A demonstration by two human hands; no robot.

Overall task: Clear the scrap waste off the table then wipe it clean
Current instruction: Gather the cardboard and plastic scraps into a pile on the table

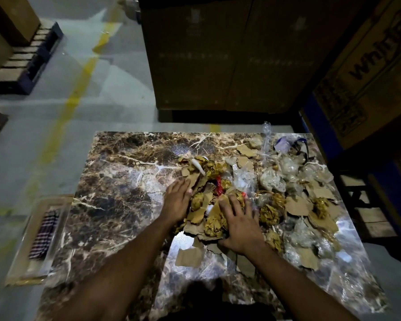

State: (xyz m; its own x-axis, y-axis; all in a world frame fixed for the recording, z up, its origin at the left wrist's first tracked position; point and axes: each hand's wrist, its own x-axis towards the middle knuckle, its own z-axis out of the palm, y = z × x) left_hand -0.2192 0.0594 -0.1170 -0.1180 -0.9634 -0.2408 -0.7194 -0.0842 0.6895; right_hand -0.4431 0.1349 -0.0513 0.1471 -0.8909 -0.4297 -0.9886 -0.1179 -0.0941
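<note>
Dim warehouse, marbled worktop (116, 181). Left hand (177, 200) flat, fingers straight, against the left edge of the scrap heap (252, 195); right hand (240, 224) spread, pressing on its near middle. Most waste sprawled toward frame right, nearer the right hand. Checked cloth (43, 232) lower left.

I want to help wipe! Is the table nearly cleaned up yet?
Not yet. The left half of the table looks bare already. Right now the left hand and right hand lie flat on the scraps, seemingly gathering them. Cardboard and plastic still cover the right side. Wiping hasn't begun; a checked cloth waits on the floor.
</note>
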